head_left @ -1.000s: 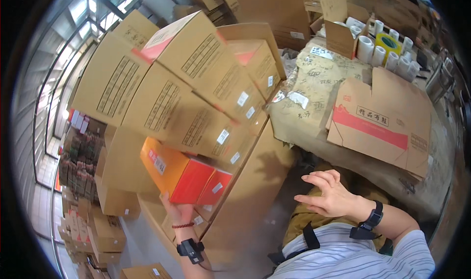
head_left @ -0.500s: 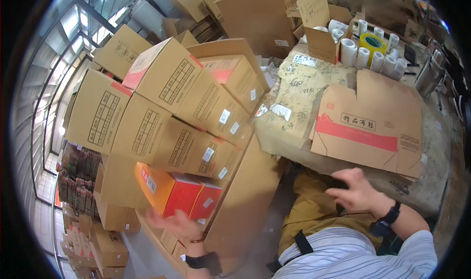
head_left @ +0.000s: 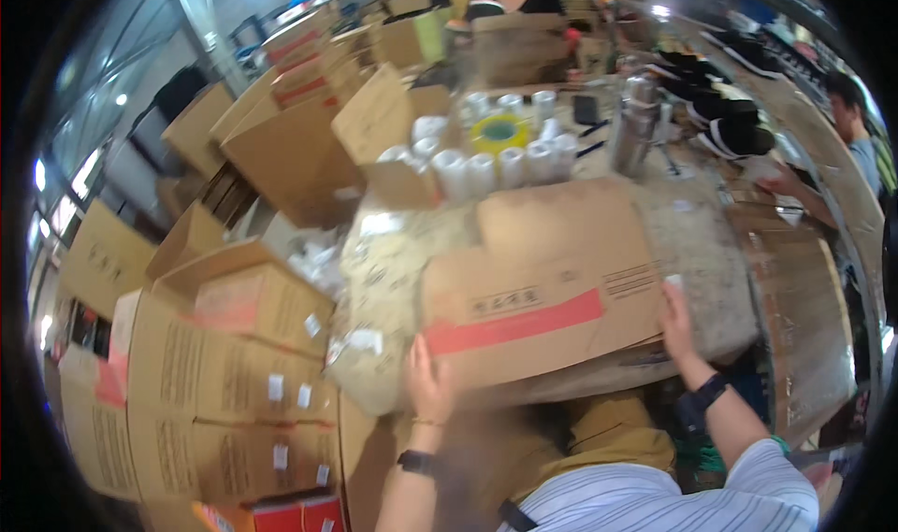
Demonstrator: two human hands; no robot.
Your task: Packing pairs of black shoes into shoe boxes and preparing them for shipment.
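The person is reaching both hands onto a flattened carton (head_left: 538,284) that is lying on the table (head_left: 711,242), its near edge hanging just over the table's front. The left hand (head_left: 428,382) is lying on the carton's near left corner, palm down, fingers close together and pointing away from the body. The right hand (head_left: 675,322) is pressing on the right end, fingers together and stretched along the edge; the picture is blurred here, so I cannot tell whether the thumbs are hooking under the cardboard.

The carton is lying flat, its long axis running left to right across the table and tilting up a little toward the right. A red stripe (head_left: 514,326) is running along that axis near the front edge, and the face with the stripe is looking up.

To handle it well, I would judge, both hands ought to be gripping opposite ends evenly, thumbs under and fingers over, so the sheet is lifting level instead of folding at its creases. A row of white rolls (head_left: 486,167) is standing just behind it, so drawing it toward the body looks safer than pushing it back.

Stacked boxes (head_left: 234,382) are standing on the left, beside the table.
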